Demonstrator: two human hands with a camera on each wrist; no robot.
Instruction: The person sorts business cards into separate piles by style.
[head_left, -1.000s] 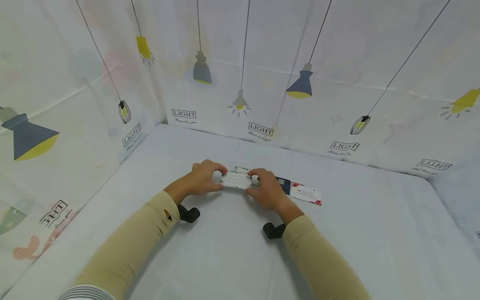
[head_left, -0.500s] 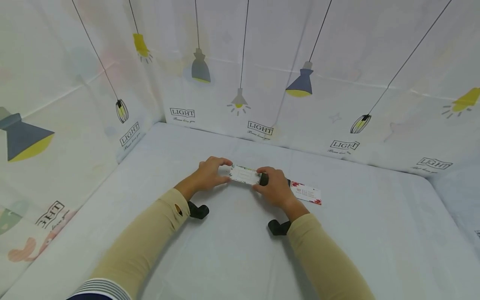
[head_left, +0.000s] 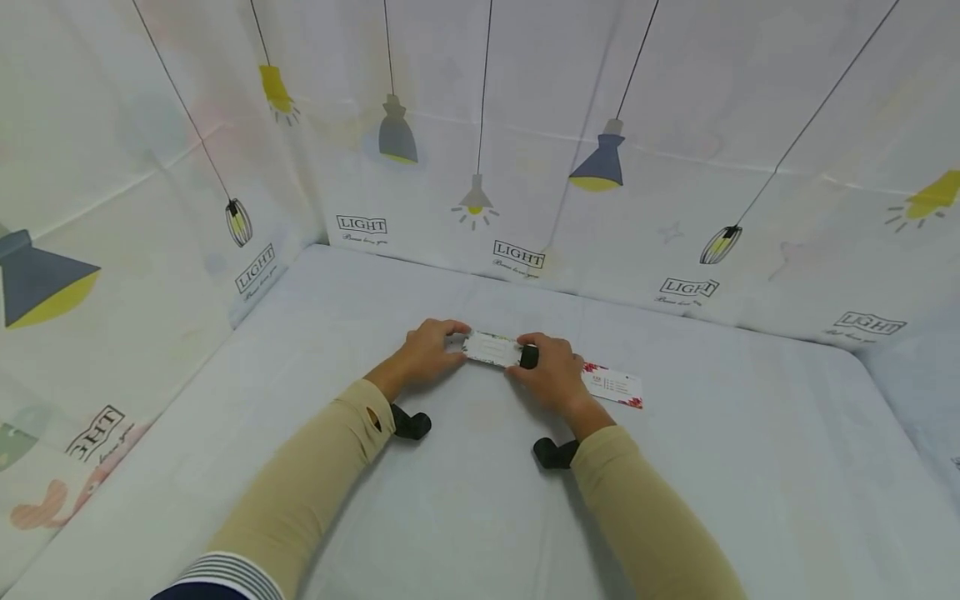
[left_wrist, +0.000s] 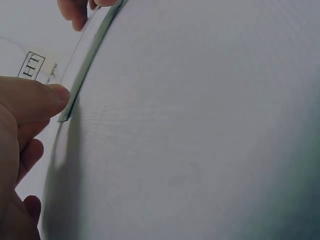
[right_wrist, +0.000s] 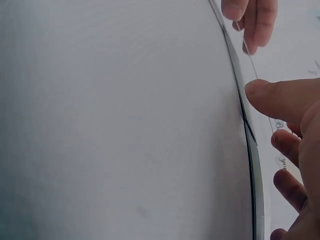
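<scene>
A white business card with a leafy border point(head_left: 491, 348) lies low over the far middle of the table, held at both short ends. My left hand point(head_left: 426, 354) pinches its left end between thumb and forefinger. At the opposite end my right hand point(head_left: 552, 373) pinches it in the same way. In the left wrist view the left thumb point(left_wrist: 57, 97) presses on the card's end, and the card's thin edge point(left_wrist: 92, 57) is visible. A dark patch point(head_left: 529, 357) shows in the gap between the right thumb and forefinger. The right wrist view shows a dark-edged card point(right_wrist: 253, 185) beneath the right hand.
A white card with red flowers point(head_left: 613, 386) lies flat just right of the right hand. Black wrist mounts point(head_left: 553, 453) jut inward from both sleeves. A printed cloth wall point(head_left: 420, 192) rises behind the white table point(head_left: 465, 500).
Both hands have moved slightly right and away with the leafy card. Another leafy card behind it and most of the dark card are now covered.
</scene>
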